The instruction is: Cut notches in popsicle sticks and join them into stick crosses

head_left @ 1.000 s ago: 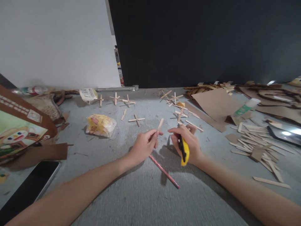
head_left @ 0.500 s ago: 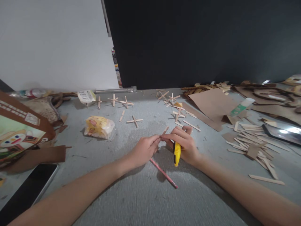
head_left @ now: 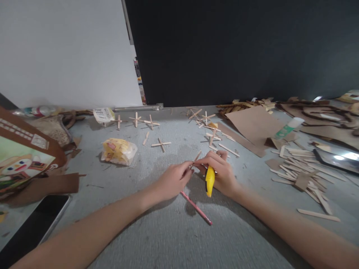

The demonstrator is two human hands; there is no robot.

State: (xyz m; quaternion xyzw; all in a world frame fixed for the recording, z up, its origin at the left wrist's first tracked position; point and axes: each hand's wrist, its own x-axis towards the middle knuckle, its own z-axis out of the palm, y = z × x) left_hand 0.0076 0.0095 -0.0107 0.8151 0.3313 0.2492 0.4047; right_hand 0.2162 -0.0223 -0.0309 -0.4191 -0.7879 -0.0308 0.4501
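My left hand (head_left: 174, 180) pinches a wooden craft stick (head_left: 197, 156), whose far end points up between both hands. Wrapped in my right hand (head_left: 220, 172) is a yellow utility knife (head_left: 209, 181), its handle hanging toward me. The knife's front end is hidden behind my right fingers, which meet the stick close to my left fingertips. A pink pencil (head_left: 196, 208) lies on the table just below the hands, its tip hidden by my left hand. Beyond the hands lies a cross of two craft sticks (head_left: 161, 144).
More stick crosses (head_left: 136, 119) stand at the back. To the right are loose craft sticks (head_left: 305, 172), a glue stick (head_left: 288, 127), cardboard (head_left: 249, 121) and a phone (head_left: 336, 158). At left sit a yellow plastic packet (head_left: 117, 151), another phone (head_left: 36, 228) and a brown bag (head_left: 25, 149).
My left fingers have shifted slightly, and a bit more of the craft stick shows between the hands. The yellow knife has tilted a little. Everything else looks the same.
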